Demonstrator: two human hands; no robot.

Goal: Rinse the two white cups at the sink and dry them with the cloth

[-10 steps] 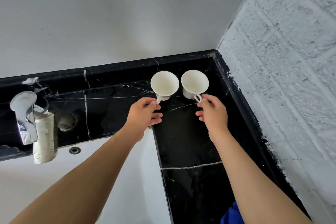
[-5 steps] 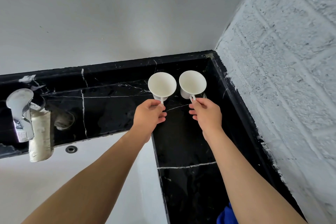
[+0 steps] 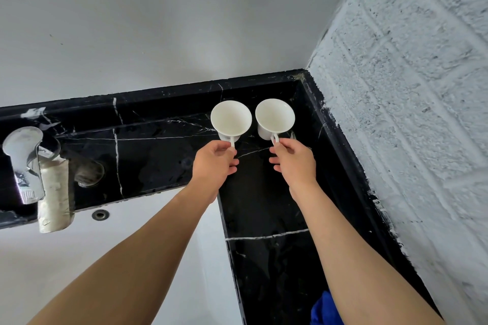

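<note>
Two white cups stand side by side in the far corner of the black marble counter (image 3: 264, 208). My left hand (image 3: 215, 163) pinches the handle of the left cup (image 3: 230, 119). My right hand (image 3: 294, 159) pinches the handle of the right cup (image 3: 274, 116). Both cups look upright and empty; whether they rest on the counter or hang just above it I cannot tell. A blue cloth (image 3: 323, 310) shows at the bottom edge, partly hidden by my right forearm. The white sink basin (image 3: 66, 258) lies at the lower left.
A chrome tap (image 3: 25, 163) with a wrapped spout (image 3: 54, 195) stands at the left over the basin, above an overflow hole (image 3: 100, 214). A rough white brick wall (image 3: 409, 113) closes the right side and a smooth grey wall (image 3: 158, 21) the back.
Both hands closed their fingers on the cup handles. The cups shifted a little within the view.
</note>
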